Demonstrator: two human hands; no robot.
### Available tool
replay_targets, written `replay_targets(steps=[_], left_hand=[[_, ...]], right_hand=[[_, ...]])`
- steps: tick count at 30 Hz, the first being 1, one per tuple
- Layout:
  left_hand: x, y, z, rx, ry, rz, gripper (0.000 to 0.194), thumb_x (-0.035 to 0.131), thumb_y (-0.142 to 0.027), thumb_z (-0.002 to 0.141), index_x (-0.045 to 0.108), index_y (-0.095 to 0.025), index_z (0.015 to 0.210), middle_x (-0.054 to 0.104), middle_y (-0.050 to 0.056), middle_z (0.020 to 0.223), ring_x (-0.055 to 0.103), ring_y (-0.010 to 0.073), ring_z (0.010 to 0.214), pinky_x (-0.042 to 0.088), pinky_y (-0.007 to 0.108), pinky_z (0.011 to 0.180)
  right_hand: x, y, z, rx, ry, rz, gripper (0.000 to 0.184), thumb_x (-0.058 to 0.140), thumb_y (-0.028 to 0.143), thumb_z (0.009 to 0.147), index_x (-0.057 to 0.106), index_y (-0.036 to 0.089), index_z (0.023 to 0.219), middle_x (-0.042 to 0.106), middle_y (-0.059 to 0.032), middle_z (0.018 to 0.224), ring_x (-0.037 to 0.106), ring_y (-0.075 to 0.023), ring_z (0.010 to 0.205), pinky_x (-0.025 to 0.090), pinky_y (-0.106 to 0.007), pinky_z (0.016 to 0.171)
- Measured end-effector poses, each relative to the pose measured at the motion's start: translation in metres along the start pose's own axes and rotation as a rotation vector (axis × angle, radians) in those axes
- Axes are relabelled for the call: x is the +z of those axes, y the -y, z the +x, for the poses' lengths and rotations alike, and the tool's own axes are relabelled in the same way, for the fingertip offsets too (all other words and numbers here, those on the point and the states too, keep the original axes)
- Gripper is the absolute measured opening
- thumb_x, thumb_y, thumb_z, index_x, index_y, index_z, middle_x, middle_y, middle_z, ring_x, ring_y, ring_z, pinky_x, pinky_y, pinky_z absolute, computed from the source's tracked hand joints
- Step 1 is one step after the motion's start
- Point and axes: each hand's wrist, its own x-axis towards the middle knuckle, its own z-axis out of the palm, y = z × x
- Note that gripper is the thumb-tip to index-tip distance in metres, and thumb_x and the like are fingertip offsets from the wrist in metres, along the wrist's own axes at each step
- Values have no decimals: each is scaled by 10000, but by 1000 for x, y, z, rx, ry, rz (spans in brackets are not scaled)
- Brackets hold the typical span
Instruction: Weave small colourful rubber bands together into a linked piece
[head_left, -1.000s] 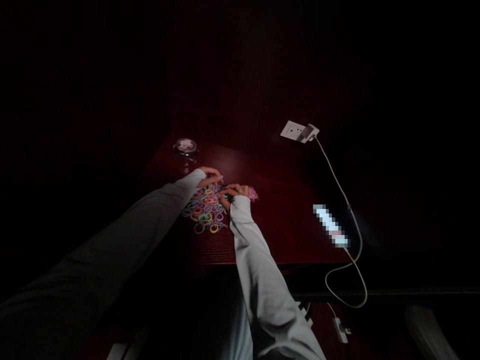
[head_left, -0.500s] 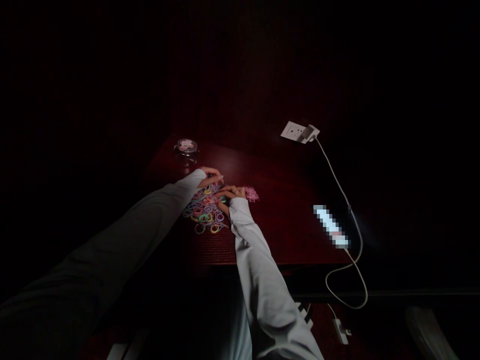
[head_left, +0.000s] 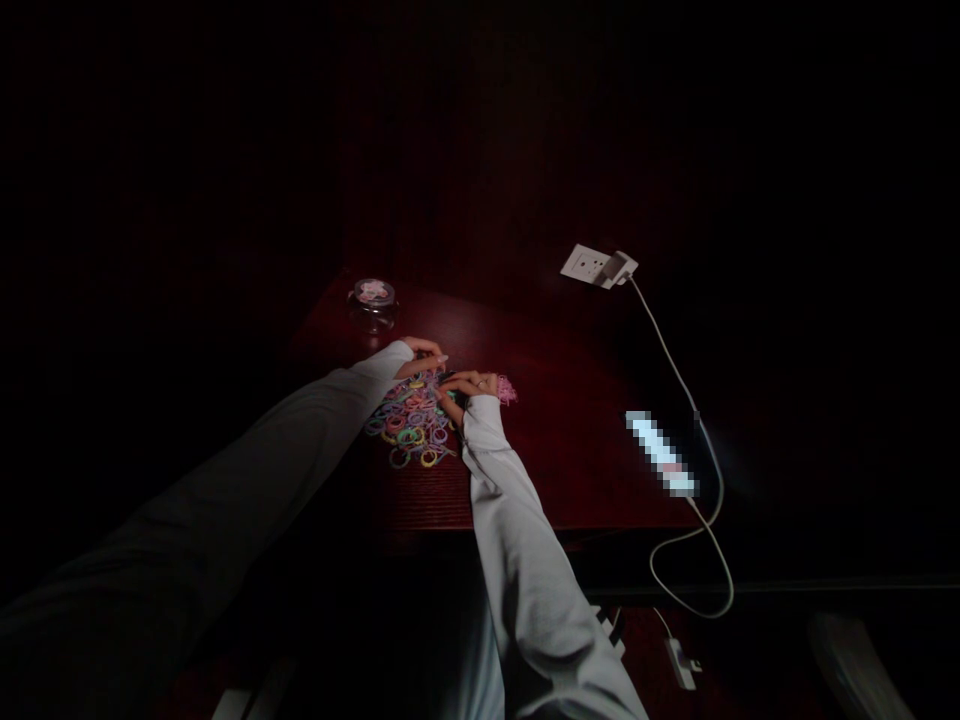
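A loose pile of small coloured hair ties (head_left: 410, 432) in purple, green, yellow and pink lies on the dark red table. Over the far edge of the pile, my left hand (head_left: 422, 358) is closed with bent fingers; what they hold, if anything, is hidden. My right hand (head_left: 469, 388) rests at the pile's right side, thumb and forefinger pinched together at the hair ties. A ring shows on one of its fingers. Just beyond that hand is a separate small heap of pink bands (head_left: 508, 389), partly covered by it.
A clear lidded jar (head_left: 373, 305) with a pink pattern on top stands at the table's (head_left: 555, 470) back left. To the right lies a blurred bright phone-like device (head_left: 661, 453) on a white cable (head_left: 675, 360), running to a wall socket (head_left: 585, 264). A power strip (head_left: 681, 664) lies below.
My right hand has shifted slightly right, covering more of the pink heap. My left hand stays nearly in place over the pile.
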Motion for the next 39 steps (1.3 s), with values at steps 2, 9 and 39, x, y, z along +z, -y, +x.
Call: replay_targets(steps=[2, 9, 39], left_hand=[[1, 0, -1, 18, -12, -12, 623, 665, -814, 838, 661, -197, 746, 609, -7, 638, 466, 122, 585, 354, 268, 571], [5, 8, 2, 38, 57, -3, 666, 737, -840, 756, 581, -206, 625, 442, -49, 572, 374, 114, 586, 305, 270, 567], [7, 14, 3, 61, 67, 68, 705, 652, -849, 829, 639, -174, 629, 514, -35, 569, 325, 97, 573, 257, 268, 562]], right_hand=[[0, -1, 1, 16, -31, 0, 136, 811, 215, 932, 817, 303, 828, 803, -39, 1087, 616, -277, 1142, 507, -486, 1087], [-7, 3, -1, 42, -41, -18, 166, 766, 307, 1011, 809, 267, 856, 784, -63, 1076, 594, -281, 1140, 490, -497, 1082], [-4, -5, -3, 3, -149, -68, 165, 705, 341, 1038, 844, 268, 988, 807, -60, 1053, 621, -261, 1037, 489, -438, 989]])
